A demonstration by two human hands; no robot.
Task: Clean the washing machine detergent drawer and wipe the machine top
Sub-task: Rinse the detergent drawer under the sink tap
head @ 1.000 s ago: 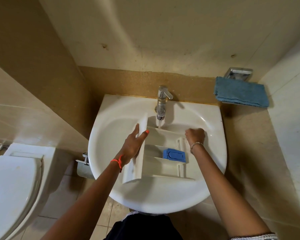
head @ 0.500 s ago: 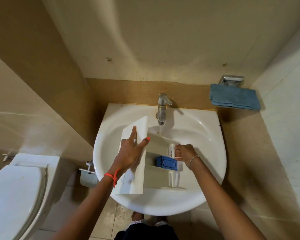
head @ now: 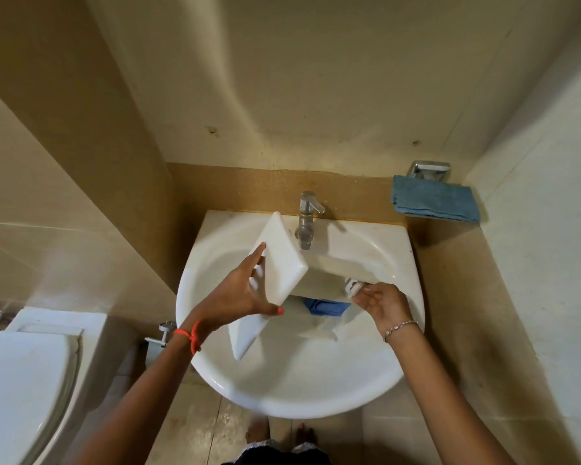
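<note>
Sink (head: 299, 391): drawer (head: 282, 263) held tipped under tap (head: 306, 223), likely to drain; front clasped by left hand (head: 235, 297), rear by right hand (head: 383, 303).

Tally of what is showing.

- Hands: two are showing, the left hand (head: 239, 297) and the right hand (head: 379, 302).
- One white detergent drawer (head: 282, 263) is carrying one blue insert (head: 326, 306).
- One sink (head: 299, 397) is sitting under one tap (head: 306, 223).
- One folded blue towel (head: 435, 203) is lying by one chrome holder (head: 428, 169).
- One toilet (head: 24, 380) is standing at the left.
- The wrists are wearing one orange thread (head: 192, 337) and one bracelet (head: 399, 327).
- Two bare feet (head: 257, 431) are peeking in below.
</note>
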